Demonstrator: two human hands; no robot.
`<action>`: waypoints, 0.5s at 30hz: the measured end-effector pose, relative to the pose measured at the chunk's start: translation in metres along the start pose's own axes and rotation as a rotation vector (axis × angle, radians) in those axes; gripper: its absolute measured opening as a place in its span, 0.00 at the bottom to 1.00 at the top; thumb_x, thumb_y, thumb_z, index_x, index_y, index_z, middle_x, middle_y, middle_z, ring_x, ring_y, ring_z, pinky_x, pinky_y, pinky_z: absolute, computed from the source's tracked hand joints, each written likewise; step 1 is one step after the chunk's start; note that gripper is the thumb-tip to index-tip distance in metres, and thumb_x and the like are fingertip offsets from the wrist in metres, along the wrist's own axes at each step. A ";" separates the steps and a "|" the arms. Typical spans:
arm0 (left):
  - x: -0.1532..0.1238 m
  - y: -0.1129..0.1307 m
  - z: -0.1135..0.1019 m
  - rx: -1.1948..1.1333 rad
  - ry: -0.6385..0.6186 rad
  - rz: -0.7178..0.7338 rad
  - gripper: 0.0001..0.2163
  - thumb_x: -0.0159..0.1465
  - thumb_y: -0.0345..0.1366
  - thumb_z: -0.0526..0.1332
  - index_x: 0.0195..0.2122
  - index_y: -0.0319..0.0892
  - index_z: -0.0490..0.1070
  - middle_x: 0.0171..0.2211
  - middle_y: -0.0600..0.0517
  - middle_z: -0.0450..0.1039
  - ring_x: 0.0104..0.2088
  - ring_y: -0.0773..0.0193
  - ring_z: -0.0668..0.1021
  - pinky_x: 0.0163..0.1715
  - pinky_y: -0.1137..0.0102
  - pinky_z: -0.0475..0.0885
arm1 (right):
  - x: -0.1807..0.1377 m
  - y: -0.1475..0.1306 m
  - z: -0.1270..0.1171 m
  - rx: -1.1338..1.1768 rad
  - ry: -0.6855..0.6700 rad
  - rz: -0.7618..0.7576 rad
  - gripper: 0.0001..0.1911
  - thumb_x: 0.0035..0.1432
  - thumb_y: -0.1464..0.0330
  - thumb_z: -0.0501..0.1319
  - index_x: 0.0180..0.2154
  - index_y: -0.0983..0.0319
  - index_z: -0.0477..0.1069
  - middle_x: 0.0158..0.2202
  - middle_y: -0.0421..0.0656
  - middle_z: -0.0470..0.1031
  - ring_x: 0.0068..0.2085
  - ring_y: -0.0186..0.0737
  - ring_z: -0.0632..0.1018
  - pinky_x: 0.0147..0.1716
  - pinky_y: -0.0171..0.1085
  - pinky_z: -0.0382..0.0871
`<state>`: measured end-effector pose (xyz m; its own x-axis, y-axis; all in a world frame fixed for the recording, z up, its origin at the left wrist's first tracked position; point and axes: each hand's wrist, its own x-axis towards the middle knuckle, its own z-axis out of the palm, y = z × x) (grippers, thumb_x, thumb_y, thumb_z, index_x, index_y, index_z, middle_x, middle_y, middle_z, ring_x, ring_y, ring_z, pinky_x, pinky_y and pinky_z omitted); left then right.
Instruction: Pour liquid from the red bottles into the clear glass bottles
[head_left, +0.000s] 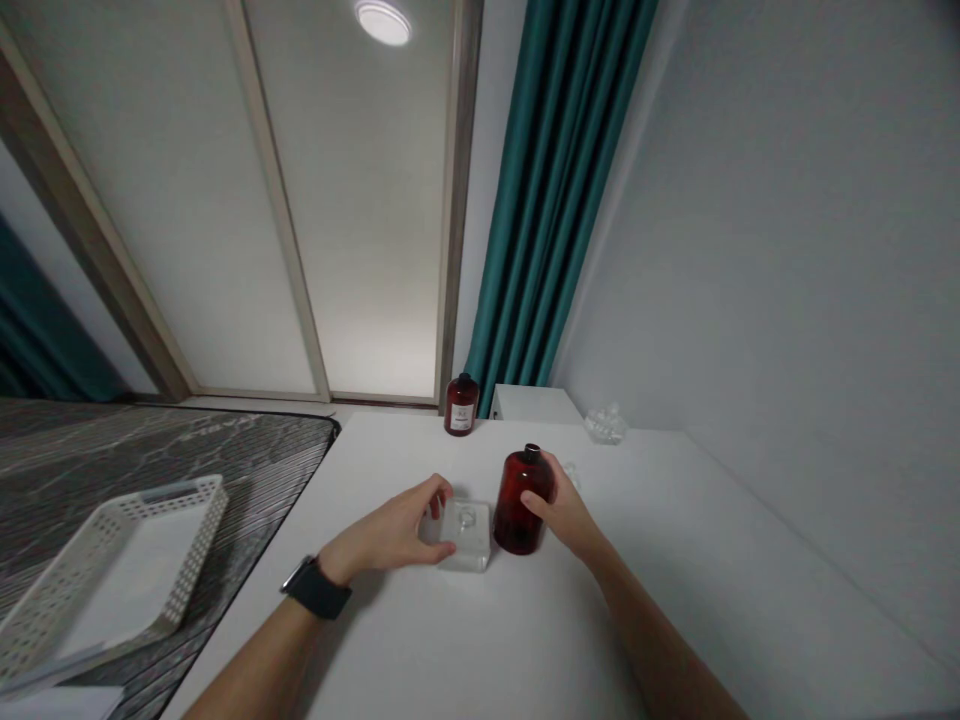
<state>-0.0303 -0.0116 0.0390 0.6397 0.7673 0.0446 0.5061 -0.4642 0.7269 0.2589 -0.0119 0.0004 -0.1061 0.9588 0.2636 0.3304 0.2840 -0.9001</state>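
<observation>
My right hand (566, 510) grips a dark red-brown bottle (517, 505) round its right side, with the thumb across the front. The bottle stands nearly upright over the white table, its narrow black neck uppermost. Just left of it is a low, clear square container (472, 545) with a small round opening or knob on top; I cannot tell which. My left hand (412, 525), with a dark watch on the wrist, has its thumb and fingers curved around the container's left side. Behind my right hand, a small clear object (572, 474) is partly hidden.
A second red-brown bottle (461, 405) with a white label stands at the white table's (450, 650) far edge. To its right are a white box-like piece (536, 402) and a clear faceted glass item (605, 425). A white perforated basket (180, 560) lies on the left, beyond the table edge.
</observation>
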 end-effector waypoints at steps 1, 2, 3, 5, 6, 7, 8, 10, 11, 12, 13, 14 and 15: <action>0.000 0.000 -0.001 -0.005 -0.004 0.004 0.21 0.56 0.38 0.67 0.47 0.43 0.62 0.41 0.50 0.70 0.41 0.56 0.74 0.44 0.61 0.70 | 0.000 0.002 0.000 0.014 0.009 0.006 0.34 0.55 0.58 0.62 0.60 0.58 0.54 0.57 0.50 0.71 0.57 0.50 0.75 0.59 0.52 0.67; 0.000 0.001 -0.001 -0.012 -0.008 0.004 0.21 0.56 0.38 0.67 0.47 0.43 0.62 0.41 0.50 0.69 0.41 0.56 0.74 0.44 0.60 0.69 | -0.001 0.002 -0.001 0.027 0.020 0.016 0.35 0.55 0.56 0.62 0.61 0.58 0.53 0.58 0.50 0.70 0.57 0.50 0.75 0.59 0.52 0.67; 0.000 0.001 -0.002 -0.022 -0.016 0.000 0.22 0.56 0.38 0.67 0.48 0.43 0.61 0.41 0.50 0.69 0.42 0.56 0.74 0.45 0.60 0.69 | -0.002 0.003 -0.001 0.043 0.031 0.024 0.36 0.56 0.56 0.61 0.62 0.58 0.52 0.60 0.51 0.69 0.59 0.50 0.74 0.60 0.52 0.67; 0.000 0.000 -0.002 -0.041 -0.036 -0.009 0.26 0.54 0.38 0.69 0.51 0.43 0.61 0.43 0.49 0.69 0.43 0.55 0.74 0.47 0.60 0.69 | -0.003 0.003 0.000 0.087 0.047 0.030 0.39 0.57 0.56 0.60 0.64 0.58 0.49 0.63 0.52 0.66 0.62 0.51 0.72 0.62 0.52 0.65; 0.000 -0.001 -0.001 -0.049 -0.046 -0.009 0.28 0.54 0.38 0.70 0.53 0.43 0.60 0.44 0.49 0.69 0.44 0.55 0.74 0.47 0.59 0.69 | -0.004 0.003 0.000 0.109 0.053 0.026 0.39 0.57 0.56 0.60 0.65 0.58 0.47 0.64 0.53 0.65 0.63 0.51 0.71 0.63 0.52 0.64; 0.000 -0.003 -0.001 -0.053 -0.051 -0.007 0.29 0.53 0.38 0.70 0.54 0.43 0.60 0.45 0.49 0.69 0.44 0.55 0.74 0.48 0.59 0.69 | -0.005 0.003 0.001 0.126 0.061 0.016 0.40 0.57 0.57 0.60 0.65 0.58 0.46 0.65 0.53 0.63 0.63 0.51 0.70 0.63 0.52 0.63; 0.000 -0.004 0.000 -0.051 -0.051 -0.003 0.29 0.52 0.38 0.71 0.54 0.43 0.61 0.44 0.49 0.69 0.44 0.55 0.73 0.47 0.59 0.69 | -0.006 0.003 0.002 0.133 0.075 0.004 0.40 0.56 0.58 0.60 0.65 0.59 0.46 0.66 0.53 0.62 0.64 0.51 0.69 0.64 0.52 0.63; 0.001 -0.006 0.001 -0.034 -0.038 0.007 0.27 0.52 0.38 0.71 0.51 0.43 0.63 0.43 0.49 0.69 0.43 0.55 0.74 0.46 0.60 0.70 | -0.009 0.003 0.005 0.099 0.116 -0.021 0.40 0.55 0.60 0.61 0.65 0.59 0.48 0.67 0.53 0.61 0.65 0.51 0.68 0.65 0.52 0.61; 0.002 -0.006 0.002 -0.026 -0.029 0.017 0.25 0.52 0.37 0.70 0.49 0.43 0.64 0.43 0.50 0.70 0.43 0.56 0.74 0.46 0.60 0.70 | -0.011 0.002 0.006 0.057 0.143 -0.035 0.40 0.55 0.61 0.62 0.65 0.58 0.49 0.67 0.53 0.60 0.65 0.51 0.67 0.66 0.52 0.59; 0.002 -0.006 0.003 -0.020 -0.023 0.029 0.24 0.52 0.37 0.70 0.49 0.43 0.65 0.42 0.50 0.70 0.42 0.56 0.74 0.45 0.60 0.70 | -0.013 0.001 0.008 0.003 0.167 -0.051 0.40 0.54 0.62 0.63 0.65 0.58 0.51 0.67 0.52 0.60 0.66 0.52 0.66 0.67 0.53 0.57; 0.002 -0.005 0.003 -0.018 -0.019 0.042 0.23 0.53 0.36 0.70 0.48 0.43 0.65 0.42 0.50 0.71 0.42 0.56 0.74 0.45 0.60 0.69 | -0.015 -0.001 0.010 -0.057 0.186 -0.066 0.40 0.53 0.63 0.64 0.65 0.58 0.52 0.67 0.52 0.60 0.67 0.52 0.64 0.67 0.53 0.56; 0.002 -0.004 0.003 -0.018 -0.017 0.055 0.23 0.53 0.36 0.70 0.48 0.43 0.65 0.42 0.50 0.71 0.42 0.56 0.74 0.45 0.60 0.69 | -0.017 -0.003 0.012 -0.114 0.197 -0.082 0.41 0.52 0.63 0.65 0.65 0.59 0.52 0.67 0.52 0.60 0.67 0.53 0.64 0.68 0.53 0.55; 0.002 -0.003 0.003 -0.019 -0.016 0.065 0.22 0.53 0.36 0.70 0.48 0.43 0.65 0.42 0.50 0.71 0.42 0.56 0.74 0.45 0.61 0.69 | -0.019 -0.006 0.014 -0.162 0.202 -0.101 0.42 0.52 0.64 0.66 0.65 0.59 0.52 0.66 0.53 0.61 0.67 0.54 0.64 0.68 0.53 0.55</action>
<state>-0.0285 -0.0098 0.0349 0.6802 0.7285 0.0809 0.4525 -0.5042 0.7356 0.2463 -0.0317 -0.0039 0.0376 0.9032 0.4275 0.4748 0.3603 -0.8030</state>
